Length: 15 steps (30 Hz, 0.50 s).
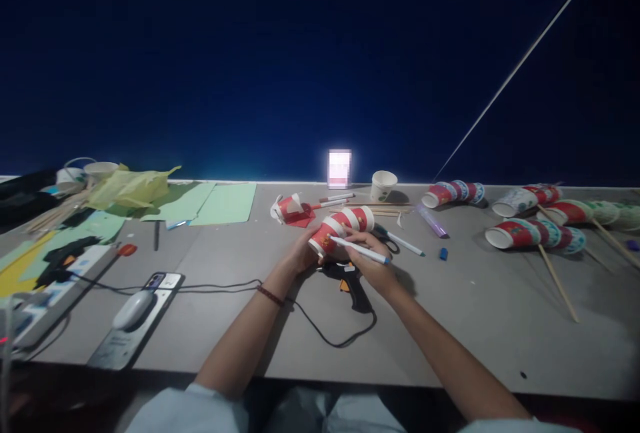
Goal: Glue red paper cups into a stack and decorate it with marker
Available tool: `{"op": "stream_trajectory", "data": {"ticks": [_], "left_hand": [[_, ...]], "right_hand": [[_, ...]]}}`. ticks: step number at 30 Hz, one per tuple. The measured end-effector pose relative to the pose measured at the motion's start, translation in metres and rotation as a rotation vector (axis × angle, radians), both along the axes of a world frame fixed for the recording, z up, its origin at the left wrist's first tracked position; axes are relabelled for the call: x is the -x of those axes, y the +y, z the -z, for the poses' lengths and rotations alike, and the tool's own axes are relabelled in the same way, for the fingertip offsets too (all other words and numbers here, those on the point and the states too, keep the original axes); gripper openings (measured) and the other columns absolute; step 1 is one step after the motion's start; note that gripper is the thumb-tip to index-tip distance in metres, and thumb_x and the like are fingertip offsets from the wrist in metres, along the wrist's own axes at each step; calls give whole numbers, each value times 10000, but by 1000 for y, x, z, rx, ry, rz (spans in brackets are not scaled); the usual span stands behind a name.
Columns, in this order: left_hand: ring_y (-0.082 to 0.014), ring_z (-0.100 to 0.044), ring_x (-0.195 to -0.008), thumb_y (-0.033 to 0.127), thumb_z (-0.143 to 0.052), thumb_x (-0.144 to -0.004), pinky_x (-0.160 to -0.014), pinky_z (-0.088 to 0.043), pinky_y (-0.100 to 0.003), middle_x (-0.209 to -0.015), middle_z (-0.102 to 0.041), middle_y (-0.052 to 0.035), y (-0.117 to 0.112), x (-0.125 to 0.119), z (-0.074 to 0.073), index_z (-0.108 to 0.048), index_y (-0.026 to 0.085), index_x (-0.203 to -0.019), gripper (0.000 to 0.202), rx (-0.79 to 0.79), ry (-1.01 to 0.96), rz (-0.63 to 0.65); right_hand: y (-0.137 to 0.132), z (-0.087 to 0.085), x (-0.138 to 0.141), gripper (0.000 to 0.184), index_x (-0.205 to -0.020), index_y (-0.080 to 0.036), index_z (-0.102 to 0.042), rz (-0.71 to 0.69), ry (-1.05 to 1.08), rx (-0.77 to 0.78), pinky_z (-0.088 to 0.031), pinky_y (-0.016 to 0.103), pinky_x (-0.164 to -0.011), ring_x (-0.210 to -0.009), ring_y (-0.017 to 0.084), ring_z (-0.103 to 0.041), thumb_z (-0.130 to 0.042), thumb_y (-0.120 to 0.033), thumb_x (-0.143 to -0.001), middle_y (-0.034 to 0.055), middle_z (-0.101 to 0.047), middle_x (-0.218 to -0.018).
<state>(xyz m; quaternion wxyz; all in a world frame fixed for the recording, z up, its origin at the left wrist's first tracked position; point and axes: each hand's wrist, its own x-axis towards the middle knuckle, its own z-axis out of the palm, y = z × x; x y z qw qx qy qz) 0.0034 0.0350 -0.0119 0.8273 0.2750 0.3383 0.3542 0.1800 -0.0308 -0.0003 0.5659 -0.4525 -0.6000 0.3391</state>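
Joined red-and-white paper cups (356, 219) with gold marks lie tilted in my left hand (299, 255), whose fingers wrap round their lower left end. My right hand (373, 263) grips a white marker (364, 251) with a blue end; the marker's tip meets the side of the front cup. Just below both hands, a black glue gun (356, 288) with an orange trigger rests on the table (425, 346). Dark-handled scissors (389, 241) are partly hidden behind my right hand. Beyond the cups stand a cut red-and-white cup (290, 207) and a plain white paper cup (384, 185).
Several cup chains, one on a wooden stick (559, 284), lie at the right. A purple tube (433, 221) and blue cap (443, 254) are nearer. To the left are a phone (113, 347), a power strip (75, 293), green paper (225, 204) and a yellow bag (133, 186). The glue gun's cord crosses the table.
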Motion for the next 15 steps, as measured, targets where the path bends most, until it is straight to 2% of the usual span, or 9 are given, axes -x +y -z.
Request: {"op": "stream_trajectory", "data": {"ticks": [4, 8, 12, 15], "left_hand": [[-150, -548, -410, 458, -499, -936, -319, -316, -224, -647, -686, -119, 0, -1, 3, -703, 55, -1004, 456, -18, 51, 61], [-145, -546, -400, 445, -535, -928, -326, -331, -226, -617, -678, -120, 0, 1, 4, -722, 75, -929, 415, -11, 38, 62], [-146, -543, -393, 431, -540, -934, -328, -338, -227, -595, -678, -116, -1, 2, 4, -727, 81, -905, 398, -16, -4, 74], [-143, -540, -387, 430, -551, -930, -328, -345, -226, -585, -674, -121, 0, 2, 5, -728, 72, -873, 404, -25, -19, 89]], "right_hand": [[-4, 4, -6, 121, -880, -217, -710, 12, -45, 34, -583, 408, -895, -1112, 286, -704, -669, -315, -821, 144, -728, -1209], [-8, -1, -5, 140, -889, -226, -728, 31, -110, 38, -600, 384, -862, -1031, 267, -738, -668, -333, -822, 117, -739, -1197], [-11, -4, -2, 134, -909, -245, -750, 63, -196, -12, -567, 390, -953, -1127, 268, -703, -667, -310, -826, 86, -746, -1192], [-12, -3, -1, 136, -924, -249, -754, 71, -233, -28, -566, 388, -960, -1142, 267, -697, -665, -289, -830, 80, -741, -1205]]}}
